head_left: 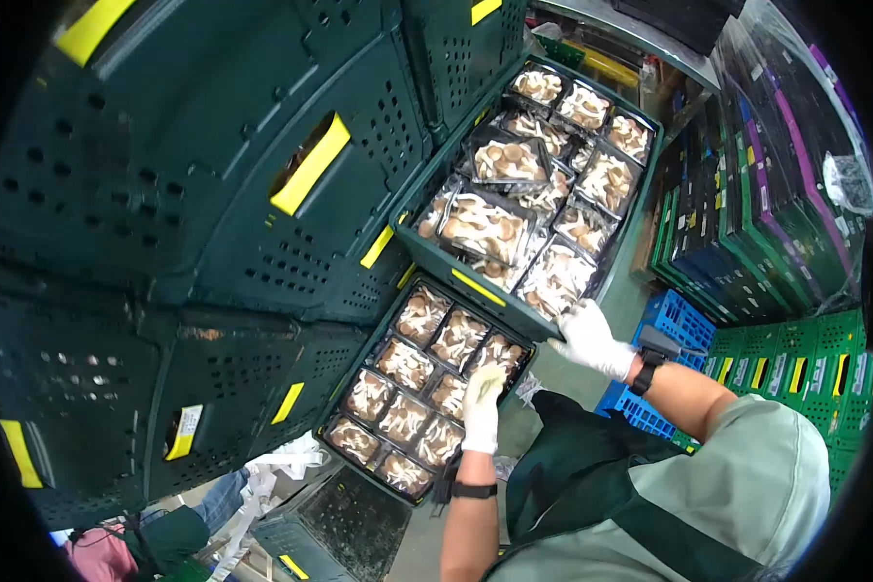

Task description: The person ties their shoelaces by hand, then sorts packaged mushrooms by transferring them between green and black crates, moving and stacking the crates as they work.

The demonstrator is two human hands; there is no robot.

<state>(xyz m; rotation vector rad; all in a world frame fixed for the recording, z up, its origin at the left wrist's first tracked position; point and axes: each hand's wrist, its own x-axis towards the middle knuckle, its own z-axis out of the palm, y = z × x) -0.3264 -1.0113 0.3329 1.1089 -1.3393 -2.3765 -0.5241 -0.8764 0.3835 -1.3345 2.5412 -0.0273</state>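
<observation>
My left hand [484, 405], in a white glove, lies over the right side of the lower crate [419, 497]. Its fingers stretch out against a clear-wrapped black tray of mushrooms [496, 356]. Higher up, my right hand [592, 339], also gloved, bends its fingers over the near corner of the upper dark green crate [514, 312], with the thumb outside the wall. Just beside those fingers is another mushroom tray [559, 278]. Wrapped mushroom trays fill both crates. In the upper crate, two trays [483, 225] [509, 161] rest on top of others.
Tall stacked dark green crates [213, 233] with yellow labels stand on the left. Wrapped stacks of folded crates [747, 184] are at right, near a blue crate [677, 325] and green crates [795, 354]. Below is a dark crate [344, 524]. A person [170, 533] is partly visible at lower left.
</observation>
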